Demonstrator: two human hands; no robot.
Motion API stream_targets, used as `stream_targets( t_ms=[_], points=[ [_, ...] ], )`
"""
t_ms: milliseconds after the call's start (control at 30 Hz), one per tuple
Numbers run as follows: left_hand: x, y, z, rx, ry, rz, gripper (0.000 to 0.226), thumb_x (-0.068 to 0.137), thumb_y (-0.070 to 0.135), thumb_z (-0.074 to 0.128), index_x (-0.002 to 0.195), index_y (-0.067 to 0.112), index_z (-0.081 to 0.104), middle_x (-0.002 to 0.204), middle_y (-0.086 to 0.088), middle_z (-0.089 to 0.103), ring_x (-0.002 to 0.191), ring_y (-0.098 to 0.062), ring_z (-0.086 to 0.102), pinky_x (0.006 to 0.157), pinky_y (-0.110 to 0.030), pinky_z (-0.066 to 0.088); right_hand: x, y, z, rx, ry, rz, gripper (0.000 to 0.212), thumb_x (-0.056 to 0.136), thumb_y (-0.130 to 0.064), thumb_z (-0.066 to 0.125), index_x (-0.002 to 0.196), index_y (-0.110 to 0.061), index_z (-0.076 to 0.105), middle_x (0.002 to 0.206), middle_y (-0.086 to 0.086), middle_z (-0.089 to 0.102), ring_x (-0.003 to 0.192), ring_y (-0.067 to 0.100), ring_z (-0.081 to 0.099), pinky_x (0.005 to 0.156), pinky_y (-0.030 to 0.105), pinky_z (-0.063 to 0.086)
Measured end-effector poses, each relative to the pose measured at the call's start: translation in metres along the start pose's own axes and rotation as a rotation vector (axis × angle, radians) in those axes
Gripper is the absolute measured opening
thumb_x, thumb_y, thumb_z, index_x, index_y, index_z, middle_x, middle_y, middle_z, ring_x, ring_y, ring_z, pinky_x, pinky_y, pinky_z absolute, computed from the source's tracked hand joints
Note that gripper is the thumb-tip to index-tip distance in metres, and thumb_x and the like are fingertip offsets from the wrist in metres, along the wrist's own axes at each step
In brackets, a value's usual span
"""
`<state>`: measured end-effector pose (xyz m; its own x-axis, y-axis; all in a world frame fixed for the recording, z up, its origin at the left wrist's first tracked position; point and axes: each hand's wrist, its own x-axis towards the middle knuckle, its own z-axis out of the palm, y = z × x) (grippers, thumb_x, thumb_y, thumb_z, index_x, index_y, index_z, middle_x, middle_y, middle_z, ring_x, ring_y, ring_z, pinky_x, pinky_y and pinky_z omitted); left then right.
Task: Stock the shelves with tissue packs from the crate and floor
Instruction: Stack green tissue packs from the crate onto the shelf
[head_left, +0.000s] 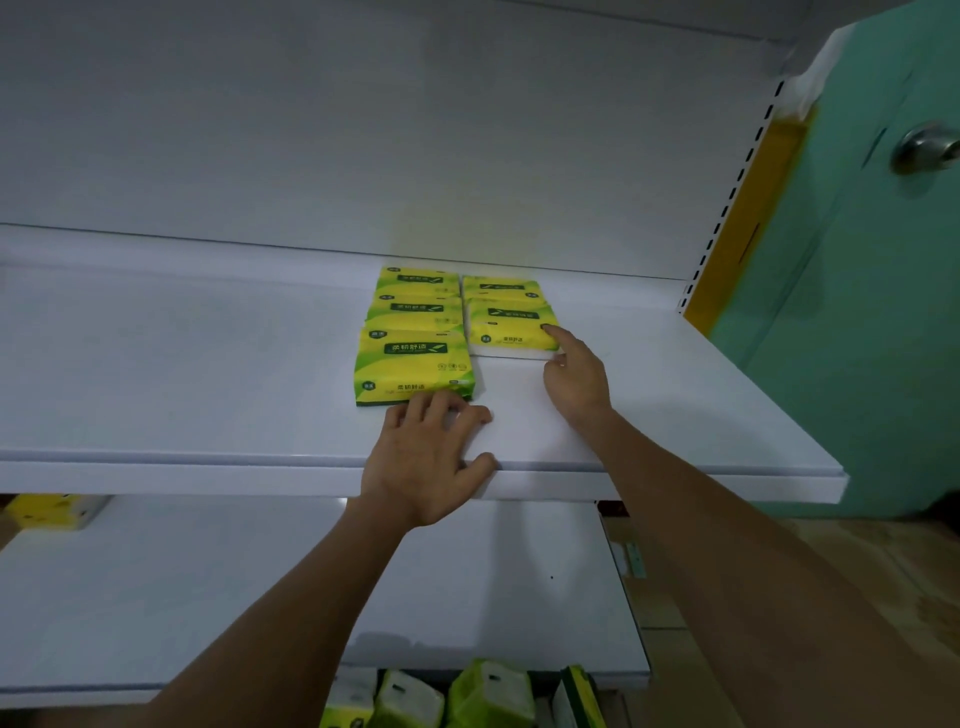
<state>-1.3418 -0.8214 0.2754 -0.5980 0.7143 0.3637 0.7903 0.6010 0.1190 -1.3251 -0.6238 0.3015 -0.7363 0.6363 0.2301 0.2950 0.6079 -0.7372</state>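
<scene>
More packs (467, 696) wait down low. On the shelf (208, 364), the left hand (431, 457) lies flat, fingers spread, touching the front pack (413, 366). The right hand (574, 379) holds nothing; one finger pokes the right pack (511, 332). Push gently, so both rows line up straight.

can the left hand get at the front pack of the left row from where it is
Probably yes. The left hand rests on the shelf with its fingers at the near edge of the front left pack; nothing stands between them.
</scene>
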Motion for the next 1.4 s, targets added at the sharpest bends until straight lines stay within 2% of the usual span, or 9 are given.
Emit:
stream_targets(
  t_ms=[100,300,400,500,633,767,1000,1233,1400],
  points=[
    [0.0,0.0,0.0,-0.005,-0.003,-0.003,0.071,0.071,0.062,0.011,0.127,0.033,0.045,0.127,0.004,0.045,0.117,-0.021,0.039,0.096,-0.035,0.03,-0.002,0.0,0.0,0.063,0.021,0.001,0.057,0.086,0.003,0.035,0.135,-0.023,0.047,0.128,0.011,0.055,0.111,0.03,0.054,0.097,0.034,0.042],
    [0.0,-0.001,-0.001,-0.015,-0.033,0.002,0.074,0.07,0.062,0.008,0.128,0.032,0.044,0.129,0.004,0.043,0.118,-0.019,0.036,0.097,-0.033,0.028,-0.012,-0.001,-0.011,0.123,0.063,0.09,0.056,0.089,0.002,0.039,0.143,-0.014,0.036,0.146,0.008,0.038,0.127,0.023,0.044,0.102,0.022,0.031],
    [-0.006,0.001,-0.005,-0.039,-0.064,-0.004,0.08,0.069,0.061,0.002,0.133,0.032,0.04,0.137,0.004,0.039,0.125,-0.018,0.032,0.102,-0.033,0.025,-0.038,0.001,-0.023,0.094,0.026,0.081,0.053,0.089,-0.001,0.043,0.142,-0.009,0.037,0.143,0.012,0.041,0.126,0.025,0.045,0.104,0.026,0.032],
    [-0.025,0.008,-0.006,-0.036,-0.11,-0.012,0.089,0.068,0.06,-0.008,0.144,0.028,0.024,0.152,0.0,0.022,0.14,-0.018,0.016,0.113,-0.034,0.011,-0.075,0.005,-0.031,0.029,-0.017,0.008,0.05,0.088,0.0,0.048,0.138,-0.003,0.041,0.143,0.014,0.042,0.13,0.028,0.041,0.112,0.034,0.029],
    [-0.068,0.019,-0.008,-0.066,-0.156,-0.005,0.094,0.064,0.061,-0.006,0.148,0.023,0.011,0.157,-0.001,0.004,0.145,-0.018,-0.002,0.116,-0.036,-0.005,-0.138,0.012,-0.033,-0.138,-0.003,-0.08,0.046,0.092,-0.004,0.045,0.138,0.0,0.041,0.147,0.014,0.036,0.138,0.024,0.028,0.113,0.025,0.017],
    [-0.128,0.02,0.005,-0.212,-0.188,-0.029,0.087,0.067,0.06,0.008,0.143,0.023,0.029,0.154,0.0,0.02,0.143,-0.02,0.012,0.114,-0.038,0.01,-0.202,0.031,-0.017,-0.341,-0.059,-0.131,0.052,0.095,-0.01,0.043,0.145,-0.007,0.029,0.156,0.011,0.017,0.143,0.024,0.016,0.116,0.03,0.013],
    [-0.247,0.001,0.08,-0.29,-0.497,-0.299,0.066,0.075,0.048,0.03,0.136,0.026,0.042,0.145,0.002,0.038,0.135,-0.022,0.027,0.107,-0.033,0.027,-0.301,0.117,0.037,-0.251,-0.334,0.259,0.053,0.095,-0.018,0.047,0.144,-0.009,0.03,0.151,0.013,0.03,0.138,0.027,0.028,0.112,0.036,0.027],
    [-0.295,0.004,0.136,-0.195,-0.695,-0.407,0.04,0.089,0.039,0.05,0.129,0.035,0.051,0.151,-0.017,0.016,0.138,-0.035,0.017,0.11,-0.039,0.024,-0.378,0.172,0.087,-0.213,-0.587,0.499,0.054,0.093,-0.025,0.051,0.142,-0.01,0.034,0.138,0.015,0.045,0.125,0.032,0.045,0.1,0.039,0.042],
    [-0.303,0.004,0.149,-0.263,-0.877,-0.519,0.057,0.081,0.053,0.048,0.135,0.036,0.043,0.144,-0.016,0.023,0.134,-0.035,0.024,0.109,-0.039,0.028,-0.379,0.17,0.115,-0.274,-0.635,0.389,0.051,0.096,-0.022,0.046,0.144,-0.011,0.032,0.146,0.01,0.037,0.134,0.028,0.036,0.104,0.034,0.036]
  ],
)
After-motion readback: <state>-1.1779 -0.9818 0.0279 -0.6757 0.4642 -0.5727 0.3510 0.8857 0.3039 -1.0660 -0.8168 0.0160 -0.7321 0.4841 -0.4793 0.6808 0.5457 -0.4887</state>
